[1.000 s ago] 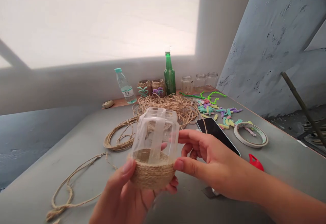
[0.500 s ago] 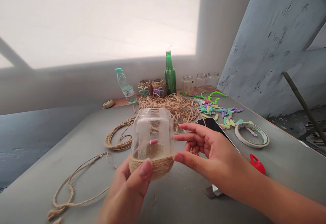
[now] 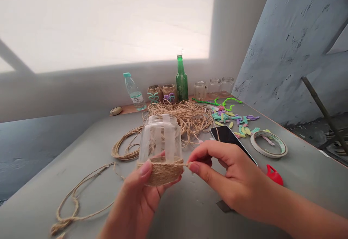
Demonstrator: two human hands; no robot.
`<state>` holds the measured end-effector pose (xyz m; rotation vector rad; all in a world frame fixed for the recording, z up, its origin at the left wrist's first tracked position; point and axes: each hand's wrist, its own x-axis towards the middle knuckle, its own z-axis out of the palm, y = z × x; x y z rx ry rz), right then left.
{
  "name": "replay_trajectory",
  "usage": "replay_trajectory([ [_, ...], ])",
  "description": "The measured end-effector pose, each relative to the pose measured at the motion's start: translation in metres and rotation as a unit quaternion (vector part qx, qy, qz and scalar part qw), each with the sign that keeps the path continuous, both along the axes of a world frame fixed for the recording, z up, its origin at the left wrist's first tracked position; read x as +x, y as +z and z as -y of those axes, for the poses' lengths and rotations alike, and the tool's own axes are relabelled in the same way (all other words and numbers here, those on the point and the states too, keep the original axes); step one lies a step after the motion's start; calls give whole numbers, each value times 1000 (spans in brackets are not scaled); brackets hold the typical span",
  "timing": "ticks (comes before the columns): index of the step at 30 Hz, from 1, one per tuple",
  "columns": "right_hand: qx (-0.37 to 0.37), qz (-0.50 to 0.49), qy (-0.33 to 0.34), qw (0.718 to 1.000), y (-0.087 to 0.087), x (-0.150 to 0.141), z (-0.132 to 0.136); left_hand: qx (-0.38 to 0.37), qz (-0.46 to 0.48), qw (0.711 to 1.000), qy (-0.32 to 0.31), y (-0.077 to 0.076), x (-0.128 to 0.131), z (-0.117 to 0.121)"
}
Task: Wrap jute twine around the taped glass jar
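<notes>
Over a grey table (image 3: 35, 195), a loose length of twine (image 3: 74, 204) lies looped at far left. Behind, on a wooden ledge (image 3: 130, 110), stand a water bottle (image 3: 134, 92), two twine-wrapped jars (image 3: 162, 92), a green bottle (image 3: 181, 81) and three bare jars (image 3: 214, 88). The left hand (image 3: 133, 195) holds a clear jar (image 3: 160, 137) upright above the table, thumb pressed on the twine band (image 3: 160, 172) around the jar's lower part and fingers wrapped behind it. Two strips of tape (image 3: 168, 137) run up the glass. Just right of the jar, the right hand (image 3: 233, 173) pinches the band's loose end (image 3: 188, 164) between thumb and forefinger, its other fingers curled. A twine tangle (image 3: 179, 119) lies behind the jar. Farther right, a phone (image 3: 227, 136) lies just beyond the right hand, below colored pipe cleaners (image 3: 233, 117). Then come a tape roll (image 3: 269, 144) and a red clip (image 3: 274, 175).
</notes>
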<state>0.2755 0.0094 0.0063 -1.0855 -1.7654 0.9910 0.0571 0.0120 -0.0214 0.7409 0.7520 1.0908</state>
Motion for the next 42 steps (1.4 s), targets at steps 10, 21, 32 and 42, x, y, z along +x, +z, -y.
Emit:
replay_trajectory([
  [10, -63, -2, 16, 998, 3, -2, -1, -15, 46, 998, -33, -4, -6, 3],
  [21, -73, -7, 37, 997, 3, -1, -3, -35, 44, 998, -29, 2, -6, 3],
  [32, -75, 21, 72, 994, 11, 2, 4, -40, 76, 995, -47, -1, -7, 4],
  [42, -138, -28, 74, 987, 10, 1, 0, -45, 92, 991, -83, -2, -11, 3],
])
